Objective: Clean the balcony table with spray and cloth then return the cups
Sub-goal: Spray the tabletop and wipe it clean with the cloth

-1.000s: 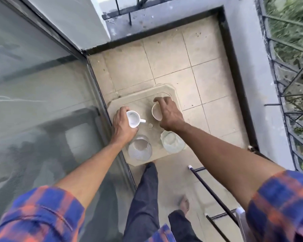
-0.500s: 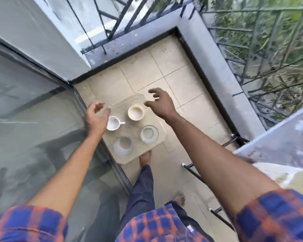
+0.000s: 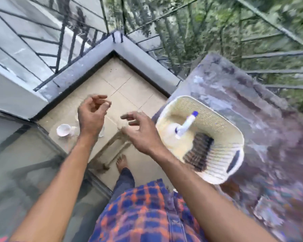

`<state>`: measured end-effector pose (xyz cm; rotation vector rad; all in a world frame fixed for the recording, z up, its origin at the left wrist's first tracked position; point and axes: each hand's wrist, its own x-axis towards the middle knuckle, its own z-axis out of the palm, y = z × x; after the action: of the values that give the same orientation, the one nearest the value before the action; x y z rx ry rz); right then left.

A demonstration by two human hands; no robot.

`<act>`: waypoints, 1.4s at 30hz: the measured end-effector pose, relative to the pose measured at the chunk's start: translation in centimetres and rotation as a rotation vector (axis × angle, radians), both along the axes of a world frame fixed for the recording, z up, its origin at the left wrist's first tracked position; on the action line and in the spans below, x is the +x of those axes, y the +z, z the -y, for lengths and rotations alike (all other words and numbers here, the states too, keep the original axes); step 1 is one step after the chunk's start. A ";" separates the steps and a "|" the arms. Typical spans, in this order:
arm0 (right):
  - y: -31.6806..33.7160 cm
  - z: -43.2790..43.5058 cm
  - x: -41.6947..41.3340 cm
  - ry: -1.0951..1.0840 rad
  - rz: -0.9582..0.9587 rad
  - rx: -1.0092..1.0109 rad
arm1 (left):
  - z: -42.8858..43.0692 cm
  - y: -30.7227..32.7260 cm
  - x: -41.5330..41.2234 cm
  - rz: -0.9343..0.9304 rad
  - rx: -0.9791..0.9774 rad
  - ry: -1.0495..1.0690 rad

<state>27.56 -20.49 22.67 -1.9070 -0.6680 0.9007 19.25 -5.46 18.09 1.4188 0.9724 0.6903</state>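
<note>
Evidently both hands hold nothing: left hand (image 3: pixel 92 116) and right hand (image 3: pixel 140 135) hover, fingers loosely curled. A cup (image 3: pixel 63 130) sits on the stool (image 3: pixel 101 145); other cups hide behind the left wrist. Likely next: reach right for the spray (image 3: pixel 185 125) in the basket (image 3: pixel 234 137) on the table (image 3: pixel 243 102). Motion blur makes any cloth hard to pick out.

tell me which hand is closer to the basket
The right hand, open beside the rim of the white basket; the left hand is farther off, near the white cup.
</note>
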 end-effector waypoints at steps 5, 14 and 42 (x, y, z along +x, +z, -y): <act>0.5 12.1 1.4 -0.066 0.028 -0.009 | 9.1 2.6 2.7 -0.022 0.072 -0.394; -3.4 20.7 8.4 -0.111 0.220 -0.547 | 14.4 2.2 7.6 -0.293 0.382 -0.924; -5.0 18.4 11.1 -0.864 -0.233 -0.292 | 17.3 3.1 18.2 0.048 0.159 -0.613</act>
<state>38.63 -38.90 17.68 -2.0102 0.4442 0.6415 37.41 -22.72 21.20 1.7185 0.4057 0.3423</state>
